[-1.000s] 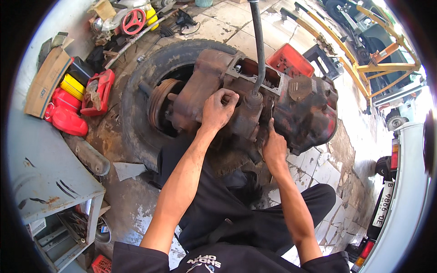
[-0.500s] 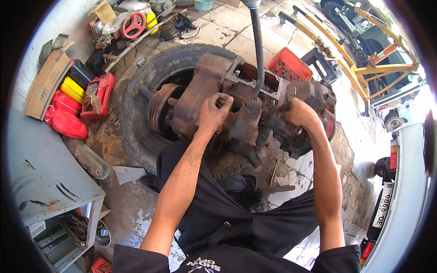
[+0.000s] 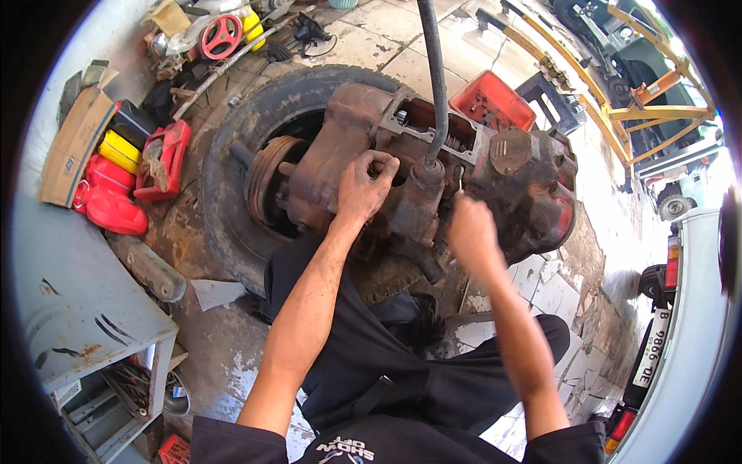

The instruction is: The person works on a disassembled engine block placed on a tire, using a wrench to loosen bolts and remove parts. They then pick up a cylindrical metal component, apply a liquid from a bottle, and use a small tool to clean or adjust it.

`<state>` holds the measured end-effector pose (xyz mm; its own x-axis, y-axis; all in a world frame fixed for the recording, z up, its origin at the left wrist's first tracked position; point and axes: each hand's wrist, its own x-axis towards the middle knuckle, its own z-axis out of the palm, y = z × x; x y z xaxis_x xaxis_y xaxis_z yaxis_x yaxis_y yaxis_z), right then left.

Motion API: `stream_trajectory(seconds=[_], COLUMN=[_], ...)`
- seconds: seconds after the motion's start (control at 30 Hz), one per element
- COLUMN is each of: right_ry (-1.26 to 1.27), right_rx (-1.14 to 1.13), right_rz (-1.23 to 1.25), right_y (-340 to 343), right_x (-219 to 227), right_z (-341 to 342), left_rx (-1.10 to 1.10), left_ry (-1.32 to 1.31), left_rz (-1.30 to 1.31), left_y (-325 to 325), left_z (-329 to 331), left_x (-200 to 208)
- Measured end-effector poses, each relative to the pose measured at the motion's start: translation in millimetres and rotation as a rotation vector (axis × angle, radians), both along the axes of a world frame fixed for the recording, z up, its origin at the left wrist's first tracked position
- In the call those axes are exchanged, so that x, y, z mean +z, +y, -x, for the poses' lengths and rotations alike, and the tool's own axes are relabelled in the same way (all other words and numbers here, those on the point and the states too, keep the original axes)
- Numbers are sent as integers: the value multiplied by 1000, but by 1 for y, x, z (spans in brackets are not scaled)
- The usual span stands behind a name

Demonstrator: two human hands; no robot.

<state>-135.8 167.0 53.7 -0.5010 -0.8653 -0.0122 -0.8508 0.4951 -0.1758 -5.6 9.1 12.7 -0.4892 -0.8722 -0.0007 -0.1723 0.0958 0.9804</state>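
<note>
A rusty gearbox casing (image 3: 340,155) lies over a tyre (image 3: 224,185), its top opening showing gears inside. A long dark lever (image 3: 435,77) rises from a round housing on the casing. My left hand (image 3: 365,185) rests on the casing left of that housing, thumb and fingers curled together; what they hold, if anything, is hidden. On the other side of the housing, my right hand (image 3: 475,232) is closed and slightly blurred. A thin bright metal tool (image 3: 461,182) sticks out of it toward the casing; its exact kind is unclear.
Behind the casing stands a red bin (image 3: 493,100) with small parts, beside a black crate (image 3: 550,100). A yellow steel frame (image 3: 603,108) stretches to the right. Red and yellow containers (image 3: 116,182) and a grey metal cabinet (image 3: 93,309) stand left.
My right hand has moved left and down from the right end of the casing to beside the lever housing. The left hand has stayed nearly in place. The view has shifted slightly.
</note>
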Motion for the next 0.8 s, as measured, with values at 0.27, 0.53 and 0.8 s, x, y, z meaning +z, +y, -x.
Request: stream_trajectory(seconds=[0.27,0.53,0.8], right_ry=[-47,-298,-250], right_rx=[-121,-139,-5], right_rz=[-108,-36,-397], right_y=[32,7,-45], right_x=[-7,58,73], right_z=[-37,24,78], left_rx=[20,14,14], left_ry=[8,31,84], left_rz=[-20,-44,-65], left_y=[-1,-6,-7], left_z=[-6,-7,-5], left_x=[-4,-10,-16])
